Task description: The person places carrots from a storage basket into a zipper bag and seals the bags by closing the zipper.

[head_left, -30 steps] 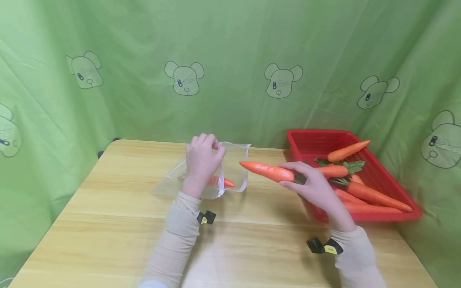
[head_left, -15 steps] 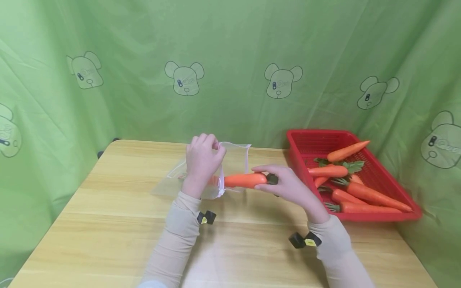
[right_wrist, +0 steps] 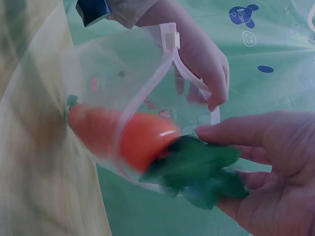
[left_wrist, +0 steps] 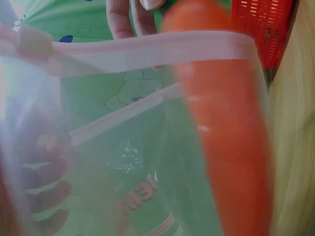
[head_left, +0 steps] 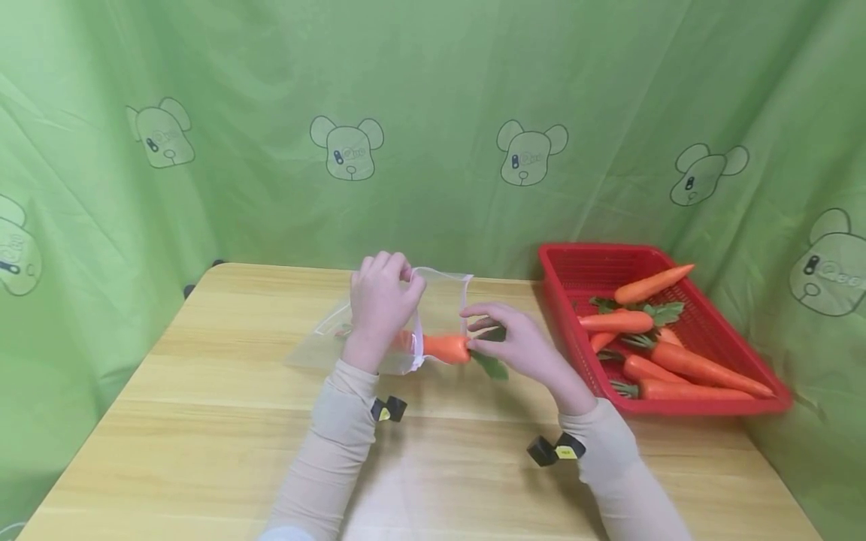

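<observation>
Carrot across bag rim, open room alongside

Carrot blurred in left wrist view, lower end cropped (bottom edge), leaves smeared, right hand cut off in right wrist view

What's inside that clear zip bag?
A carrot lies partly inside the bag, its leaves sticking out. A bit of green shows deeper in. The left hand covers part of the bag in the head view, so a second carrot can't be ruled out.
</observation>
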`<state>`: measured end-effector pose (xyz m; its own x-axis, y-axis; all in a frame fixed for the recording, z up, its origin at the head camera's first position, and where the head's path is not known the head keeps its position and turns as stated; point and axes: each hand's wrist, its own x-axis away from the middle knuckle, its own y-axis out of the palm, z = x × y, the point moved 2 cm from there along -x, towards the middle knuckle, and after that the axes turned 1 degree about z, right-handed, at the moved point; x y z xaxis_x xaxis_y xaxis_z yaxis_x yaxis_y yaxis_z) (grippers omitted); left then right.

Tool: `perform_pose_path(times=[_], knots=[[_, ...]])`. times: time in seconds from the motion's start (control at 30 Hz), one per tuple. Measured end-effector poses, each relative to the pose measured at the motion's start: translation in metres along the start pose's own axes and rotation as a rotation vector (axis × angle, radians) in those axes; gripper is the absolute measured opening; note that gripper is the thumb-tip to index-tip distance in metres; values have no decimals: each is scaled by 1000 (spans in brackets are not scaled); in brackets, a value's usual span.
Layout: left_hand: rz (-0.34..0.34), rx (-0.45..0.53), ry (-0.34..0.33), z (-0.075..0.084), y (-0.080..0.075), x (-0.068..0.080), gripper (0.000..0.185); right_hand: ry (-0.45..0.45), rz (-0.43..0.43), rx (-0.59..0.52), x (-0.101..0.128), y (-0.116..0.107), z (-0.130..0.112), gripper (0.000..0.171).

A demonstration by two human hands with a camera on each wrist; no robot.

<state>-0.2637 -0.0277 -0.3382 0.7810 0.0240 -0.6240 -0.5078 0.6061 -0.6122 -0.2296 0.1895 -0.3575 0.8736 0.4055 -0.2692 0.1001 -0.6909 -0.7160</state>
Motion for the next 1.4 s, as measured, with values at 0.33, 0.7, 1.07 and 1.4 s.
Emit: perform_pose_path(times=[0.33, 0.7, 1.07, 1.4], knots=[[49, -3, 26, 0, -2, 0, 14, -21, 29, -104, -2, 7, -1, 39], [55, 7, 21, -1, -3, -1, 13, 23, -5, 55, 17, -14, 13, 41], [39, 6, 8, -1, -4, -1, 13, 11, 32, 159, 16, -13, 22, 6], [34, 2, 15, -1, -4, -1, 13, 59, 36, -58, -9, 6, 1, 8]])
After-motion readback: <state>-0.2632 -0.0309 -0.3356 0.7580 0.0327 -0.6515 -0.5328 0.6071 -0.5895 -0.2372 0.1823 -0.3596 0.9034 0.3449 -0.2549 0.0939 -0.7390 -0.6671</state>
